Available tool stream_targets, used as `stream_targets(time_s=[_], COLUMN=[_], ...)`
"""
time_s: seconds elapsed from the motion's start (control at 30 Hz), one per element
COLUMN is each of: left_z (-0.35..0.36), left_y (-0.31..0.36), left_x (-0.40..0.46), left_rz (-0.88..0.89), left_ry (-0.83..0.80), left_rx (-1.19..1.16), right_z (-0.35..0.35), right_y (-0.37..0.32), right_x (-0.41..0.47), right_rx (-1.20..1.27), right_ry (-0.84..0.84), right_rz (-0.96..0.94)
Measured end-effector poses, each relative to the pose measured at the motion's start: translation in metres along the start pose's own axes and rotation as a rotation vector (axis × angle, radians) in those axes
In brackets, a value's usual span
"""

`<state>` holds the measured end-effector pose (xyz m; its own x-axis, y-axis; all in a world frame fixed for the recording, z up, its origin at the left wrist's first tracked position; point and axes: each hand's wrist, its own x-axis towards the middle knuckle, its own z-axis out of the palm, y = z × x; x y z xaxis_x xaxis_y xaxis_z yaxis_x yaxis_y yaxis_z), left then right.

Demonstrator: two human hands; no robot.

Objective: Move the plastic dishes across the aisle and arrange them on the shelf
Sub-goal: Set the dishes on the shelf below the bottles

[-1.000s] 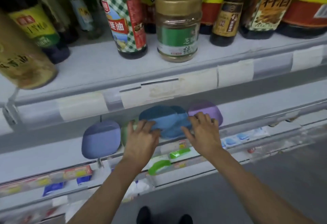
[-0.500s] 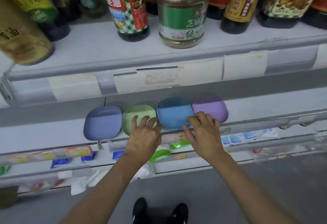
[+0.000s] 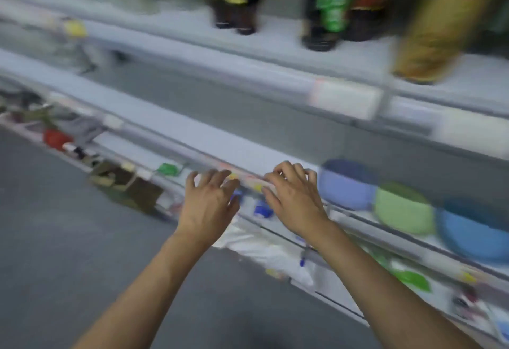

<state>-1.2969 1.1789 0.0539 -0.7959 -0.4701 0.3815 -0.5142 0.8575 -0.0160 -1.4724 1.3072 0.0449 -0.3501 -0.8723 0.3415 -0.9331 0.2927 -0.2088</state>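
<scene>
Frame is heavily motion-blurred. Both bare forearms reach forward from the bottom edge, palms down, backs of the hands toward the camera. Left hand (image 3: 208,205) hovers in front of the shelf edge, fingers spread and loosely bent, thumb out to the right, holding nothing. Right hand (image 3: 296,197) sits just beside it to the right, a bit further forward, fingers bent at the knuckles with tips at or over the front rail (image 3: 192,153) of the shelf (image 3: 234,142); cannot tell if the tips touch the rail, nothing in the grip. The hands are near each other but apart. The plastic dishes lie in a row on that same shelf, right of the right hand: periwinkle dish (image 3: 345,184) nearest it, just beside the fingertips but not touched, then green dish (image 3: 403,209), then blue dish (image 3: 472,228) toward the right edge of the view; the dishes look touching or nearly so, blur hides the gaps. Upper shelf (image 3: 275,51) carries dark bottles (image 3: 326,9), labels unreadable. Lower tiers show small packaged goods, a green tag (image 3: 168,169) and white plastic bags (image 3: 264,249), all smeared. Grey floor (image 3: 55,238) fills the lower left.
</scene>
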Motion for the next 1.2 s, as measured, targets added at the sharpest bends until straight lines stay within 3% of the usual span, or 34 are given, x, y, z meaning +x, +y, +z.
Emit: stream_targets(time_s=[0.23, 0.47, 0.73, 1.0, 1.2], left_z=[-0.116, -0.226, -0.234, -0.226, -0.222], left_y=[-0.307, -0.475, -0.631, -0.81, -0.91], left_x=[-0.178, -0.328, -0.386, -0.405, -0.468], left_rz=[-0.516, -0.962, -1.182, -1.471, -1.75], left_ry=[0.043, 0.177, 0.181, 0.162, 0.149], left_rx=[0.161, 0.289, 0.413, 0.46, 0.457], right_z=[0.098, 0.129, 0.211, 0.308, 0.359], right_y=[-0.354, -0.65, -0.84, -1.009, -1.155], right_x=[0.14, 0.196, 0.267, 0.4, 0.438], right_rx=[0.256, 0.486, 0.646, 0.572, 0.55], right_ry=[-0.093, -0.216, -0.272, -0.497, -0.633], right_rz=[-0.493, -0.855, -1.101, -1.379, -1.547])
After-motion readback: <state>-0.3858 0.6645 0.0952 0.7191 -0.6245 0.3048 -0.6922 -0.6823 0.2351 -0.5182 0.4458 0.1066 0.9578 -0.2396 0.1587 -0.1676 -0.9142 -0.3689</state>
